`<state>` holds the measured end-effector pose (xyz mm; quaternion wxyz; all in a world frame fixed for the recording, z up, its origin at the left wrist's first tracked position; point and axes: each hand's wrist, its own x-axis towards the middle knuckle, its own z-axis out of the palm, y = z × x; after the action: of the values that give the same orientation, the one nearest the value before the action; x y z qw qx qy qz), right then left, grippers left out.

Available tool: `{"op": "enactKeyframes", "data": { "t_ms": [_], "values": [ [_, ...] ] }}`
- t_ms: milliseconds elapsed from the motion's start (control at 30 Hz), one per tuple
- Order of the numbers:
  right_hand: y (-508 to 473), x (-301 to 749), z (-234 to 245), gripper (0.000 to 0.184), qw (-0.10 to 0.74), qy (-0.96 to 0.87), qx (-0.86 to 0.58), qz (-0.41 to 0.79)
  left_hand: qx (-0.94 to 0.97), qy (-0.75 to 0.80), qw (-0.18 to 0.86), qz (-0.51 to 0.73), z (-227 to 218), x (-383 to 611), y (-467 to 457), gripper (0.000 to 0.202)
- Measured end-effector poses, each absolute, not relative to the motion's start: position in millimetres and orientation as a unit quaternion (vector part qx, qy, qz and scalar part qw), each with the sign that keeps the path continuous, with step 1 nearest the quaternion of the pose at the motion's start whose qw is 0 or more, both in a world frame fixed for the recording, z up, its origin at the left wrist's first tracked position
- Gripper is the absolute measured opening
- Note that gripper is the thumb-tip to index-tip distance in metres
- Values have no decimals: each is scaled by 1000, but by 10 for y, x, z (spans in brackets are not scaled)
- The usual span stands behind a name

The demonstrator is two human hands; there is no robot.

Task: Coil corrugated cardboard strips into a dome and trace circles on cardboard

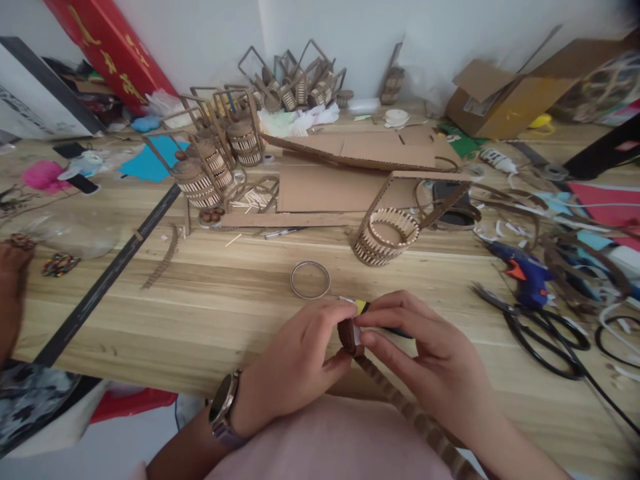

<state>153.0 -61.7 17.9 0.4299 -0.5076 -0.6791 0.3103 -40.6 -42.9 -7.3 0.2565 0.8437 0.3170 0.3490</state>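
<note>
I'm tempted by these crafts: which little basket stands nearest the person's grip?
The basket standing alone in front of the flat cardboard; the other baskets are farther off, to the left or at the back.

The person's left hand point(300, 350) and right hand point(435, 357) meet at the near edge of the tabletop point(250, 287), with a metal ring point(311, 297) lying just beyond them. Behind the ring and to its right stands a handled basket point(367, 252), in front of a cardboard sheet point(320, 190). Three more handled baskets point(200, 190) stand left of the sheet; others cluster behind, near the wall point(380, 40). Scissors point(515, 311) lie right of the right hand, a glue gun point(534, 287) just behind them. A cardboard box point(515, 100) sits at the back right.
</note>
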Motion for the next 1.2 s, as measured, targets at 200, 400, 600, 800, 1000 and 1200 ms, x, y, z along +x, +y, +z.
{"op": "enactKeyframes", "data": {
  "t_ms": [200, 400, 600, 800, 1000, 1200],
  "values": [
    [-600, 1524, 244, 13, 396, -698, -517, 297, 844, 299, 269, 354, -74, -427, -438, 52],
    [-614, 1546, 204, 17, 371, -707, -509, 322, 846, 302, 284, 335, -55, -427, -443, 54],
    [-584, 1638, 202, 39, 356, -705, -514, 334, 861, 300, 246, 330, -40, -425, -396, 49],
    [-569, 1662, 353, 10, 338, -714, -545, 281, 858, 317, 229, 333, -37, -410, -399, 47],
    [-526, 1559, 379, 12, 313, -730, -537, 284, 885, 319, 174, 292, -30, -390, -393, 47],
    [-533, 1532, 293, 14, 300, -686, -586, 312, 899, 310, 137, 279, -27, -371, -386, 43]
  ]
}}
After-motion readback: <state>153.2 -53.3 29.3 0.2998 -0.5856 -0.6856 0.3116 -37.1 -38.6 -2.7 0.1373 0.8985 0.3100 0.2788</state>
